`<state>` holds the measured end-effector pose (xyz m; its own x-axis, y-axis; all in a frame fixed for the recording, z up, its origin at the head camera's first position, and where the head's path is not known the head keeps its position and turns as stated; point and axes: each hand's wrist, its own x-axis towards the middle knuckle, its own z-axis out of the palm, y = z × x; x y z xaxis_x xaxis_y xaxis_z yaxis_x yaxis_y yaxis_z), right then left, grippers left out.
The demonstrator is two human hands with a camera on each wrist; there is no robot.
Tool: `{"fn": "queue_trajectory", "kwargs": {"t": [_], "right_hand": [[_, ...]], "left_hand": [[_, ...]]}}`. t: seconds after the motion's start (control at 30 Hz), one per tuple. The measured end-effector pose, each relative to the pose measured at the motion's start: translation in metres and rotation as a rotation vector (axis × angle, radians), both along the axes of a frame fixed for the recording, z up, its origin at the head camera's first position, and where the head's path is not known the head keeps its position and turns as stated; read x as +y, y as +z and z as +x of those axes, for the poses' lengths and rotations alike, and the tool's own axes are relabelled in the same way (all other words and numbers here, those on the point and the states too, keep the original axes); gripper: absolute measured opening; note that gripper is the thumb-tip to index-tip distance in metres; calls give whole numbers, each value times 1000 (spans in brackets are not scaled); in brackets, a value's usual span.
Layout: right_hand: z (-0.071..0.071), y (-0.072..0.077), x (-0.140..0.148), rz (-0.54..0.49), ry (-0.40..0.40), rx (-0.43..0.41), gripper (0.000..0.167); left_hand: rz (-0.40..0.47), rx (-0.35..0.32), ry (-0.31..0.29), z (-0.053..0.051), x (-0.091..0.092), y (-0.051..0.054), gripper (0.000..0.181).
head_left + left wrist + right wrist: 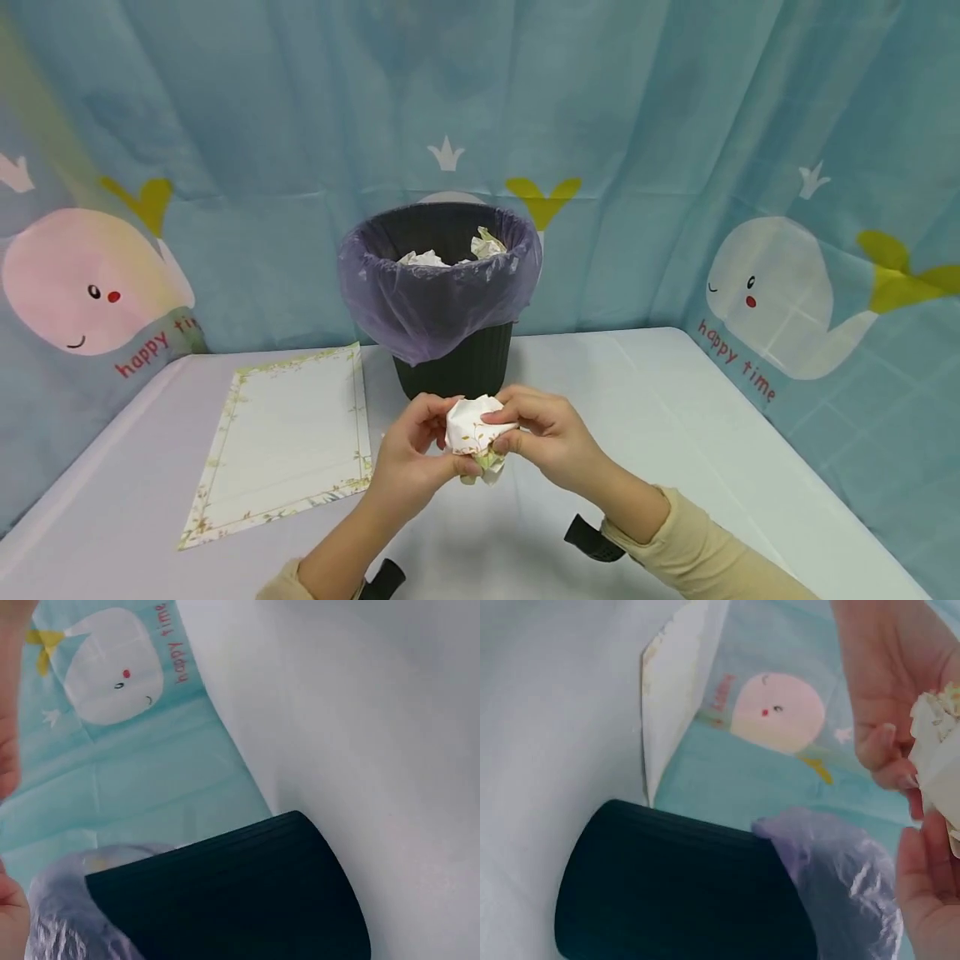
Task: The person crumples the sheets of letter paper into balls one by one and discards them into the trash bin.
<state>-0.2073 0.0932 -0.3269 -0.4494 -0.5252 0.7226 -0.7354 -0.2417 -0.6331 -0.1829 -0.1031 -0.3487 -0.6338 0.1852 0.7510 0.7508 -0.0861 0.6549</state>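
Both hands hold a crumpled ball of paper (472, 429), white with a printed leafy border, low in front of the bin. My left hand (412, 454) grips its left side with curled fingers and thumb. On the other side my right hand (551, 433) pinches the ball between thumb and fingers. In the right wrist view the crumpled paper (937, 754) shows at the right edge, between both hands. Only slivers of the hands appear in the left wrist view, and the paper is out of sight there.
A dark bin (457, 367) with a purple plastic liner (442, 304) stands behind the hands, with crumpled papers (423, 259) inside. Flat border-printed paper (288, 433) lies at left on the white table (660, 400). A blue whale-print curtain (622, 125) encloses the back and sides.
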Motion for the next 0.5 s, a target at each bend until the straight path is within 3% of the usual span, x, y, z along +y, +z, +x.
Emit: {"fn": "queue_trajectory", "kwargs": {"t": [0.13,0.33,0.43,0.5], "right_hand": [[4,-2,4,83,-66,-34,44],[11,1,8,291,-124,-20,83],[14,4,5,313,-191,34,94],[15,4,2,271,-216,92,89]], "left_hand": [[-56,6,12,-1,-3,4,53],[-88,-63,18,3,-7,14,53],[-53,-47,-8,4,-4,14,54],[-16,-32,-36,4,-2,14,55]]}}
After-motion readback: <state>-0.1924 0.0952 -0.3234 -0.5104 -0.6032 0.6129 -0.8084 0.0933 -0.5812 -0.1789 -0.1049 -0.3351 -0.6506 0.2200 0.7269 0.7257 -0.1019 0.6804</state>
